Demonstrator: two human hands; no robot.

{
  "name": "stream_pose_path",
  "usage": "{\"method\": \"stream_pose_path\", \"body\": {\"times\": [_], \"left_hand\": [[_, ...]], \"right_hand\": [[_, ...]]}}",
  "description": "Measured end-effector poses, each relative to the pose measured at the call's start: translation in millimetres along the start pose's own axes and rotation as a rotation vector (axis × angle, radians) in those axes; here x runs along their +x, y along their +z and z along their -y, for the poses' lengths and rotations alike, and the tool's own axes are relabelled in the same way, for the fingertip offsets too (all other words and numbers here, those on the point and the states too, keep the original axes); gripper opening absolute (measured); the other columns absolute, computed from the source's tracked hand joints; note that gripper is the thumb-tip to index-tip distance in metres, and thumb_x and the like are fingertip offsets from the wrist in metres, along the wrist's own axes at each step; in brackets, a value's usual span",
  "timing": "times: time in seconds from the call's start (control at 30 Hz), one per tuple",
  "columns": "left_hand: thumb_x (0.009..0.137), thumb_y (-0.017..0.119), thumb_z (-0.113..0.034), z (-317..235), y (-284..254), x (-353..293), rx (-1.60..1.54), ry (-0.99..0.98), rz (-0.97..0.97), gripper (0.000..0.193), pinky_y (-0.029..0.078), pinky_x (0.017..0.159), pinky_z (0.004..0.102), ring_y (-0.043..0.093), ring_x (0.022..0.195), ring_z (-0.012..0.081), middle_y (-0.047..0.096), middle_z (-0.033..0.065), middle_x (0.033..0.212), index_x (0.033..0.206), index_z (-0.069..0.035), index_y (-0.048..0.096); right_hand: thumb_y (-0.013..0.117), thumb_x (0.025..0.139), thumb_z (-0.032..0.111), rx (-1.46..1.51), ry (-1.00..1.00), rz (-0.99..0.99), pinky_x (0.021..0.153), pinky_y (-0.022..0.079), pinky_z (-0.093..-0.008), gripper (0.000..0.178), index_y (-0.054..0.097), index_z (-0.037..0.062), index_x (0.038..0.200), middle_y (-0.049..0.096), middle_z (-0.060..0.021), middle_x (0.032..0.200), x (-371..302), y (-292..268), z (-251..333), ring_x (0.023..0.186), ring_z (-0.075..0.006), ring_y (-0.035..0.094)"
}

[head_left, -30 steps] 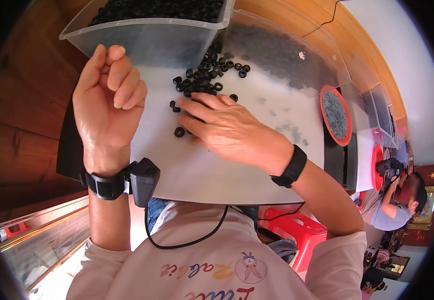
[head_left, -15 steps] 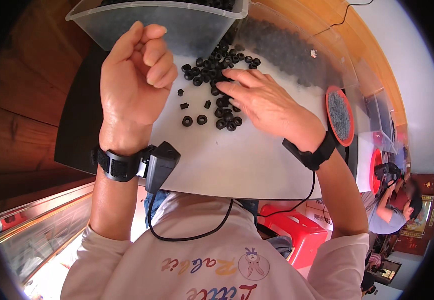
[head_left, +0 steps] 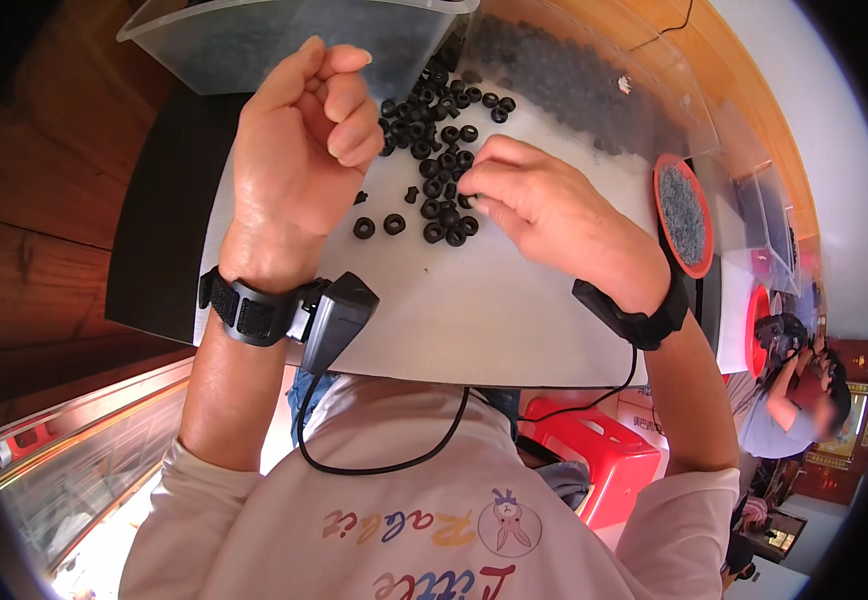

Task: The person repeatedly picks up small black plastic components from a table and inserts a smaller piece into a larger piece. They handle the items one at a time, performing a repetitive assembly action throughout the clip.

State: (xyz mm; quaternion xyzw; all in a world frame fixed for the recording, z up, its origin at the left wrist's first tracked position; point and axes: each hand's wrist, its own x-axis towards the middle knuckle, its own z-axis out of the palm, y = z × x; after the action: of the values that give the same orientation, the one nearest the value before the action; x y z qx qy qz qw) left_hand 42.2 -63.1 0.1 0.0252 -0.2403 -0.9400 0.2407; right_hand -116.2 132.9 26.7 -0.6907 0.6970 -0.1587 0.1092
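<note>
My right hand (head_left: 554, 205) has thumb and fingertips pinched together at the right edge of a pile of small black ring-shaped parts (head_left: 430, 160). A black ring-shaped part (head_left: 466, 201) shows at those fingertips. My left hand (head_left: 299, 165) is raised over the left side of the table, palm up with its fingers curled in. Whatever it may hold is hidden by the fingers. Two black rings (head_left: 379, 226) lie apart from the pile, with a small black plug-like piece (head_left: 412, 194) close by.
Beyond the pile stand a translucent bin (head_left: 299, 45) and a clear tub (head_left: 554, 80) of dark parts. At the right is an orange-red dish (head_left: 695, 264) of small grey pieces. A red stool (head_left: 604, 450) stands below the table's near edge (head_left: 514, 384). Another person (head_left: 784, 420) is farther right.
My right fingers, spread over the pile before, have drawn together into a pinch at its right edge. The curled left hand has shifted a little to the right.
</note>
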Motion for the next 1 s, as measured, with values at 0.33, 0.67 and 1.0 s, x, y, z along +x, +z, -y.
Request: {"method": "stream_pose_path", "body": {"times": [0.33,0.67,1.0], "left_hand": [[0.110,0.047,-0.027,33.9,27.0,6.5,0.063,-0.050,-0.033,0.035,0.031,0.050,0.0277,0.037,0.053,0.0125,0.045,-0.0005,0.066,0.101,0.001,0.065],[0.109,0.046,-0.028,51.1,18.4,14.8,0.127,-0.137,-0.021,0.035,0.036,0.051,0.0294,0.044,0.053,0.0142,0.053,0.0013,0.066,0.100,0.000,0.065],[0.107,0.057,-0.019,75.6,46.2,4.8,0.466,-0.206,0.043,0.021,0.047,0.069,0.0265,0.059,0.077,0.0113,0.065,0.0007,0.091,0.116,-0.002,0.064]], "right_hand": [[0.068,0.087,0.006,-0.032,0.068,0.017,0.075,0.055,-0.0444,0.011,0.061,0.0025,0.095,0.058,-0.0105,0.097,-18.7,7.8,5.6,0.091,-0.0329,0.064],[0.073,0.087,0.005,0.023,0.085,-0.100,0.068,0.051,-0.0366,0.019,0.063,0.0026,0.104,0.059,-0.0086,0.092,-30.9,9.9,3.4,0.079,-0.0267,0.063],[0.073,0.096,0.006,0.605,0.251,-0.583,0.060,0.044,-0.0225,0.014,0.063,0.0002,0.104,0.063,0.0006,0.079,-44.7,-13.8,2.2,0.068,-0.0057,0.053]]}}
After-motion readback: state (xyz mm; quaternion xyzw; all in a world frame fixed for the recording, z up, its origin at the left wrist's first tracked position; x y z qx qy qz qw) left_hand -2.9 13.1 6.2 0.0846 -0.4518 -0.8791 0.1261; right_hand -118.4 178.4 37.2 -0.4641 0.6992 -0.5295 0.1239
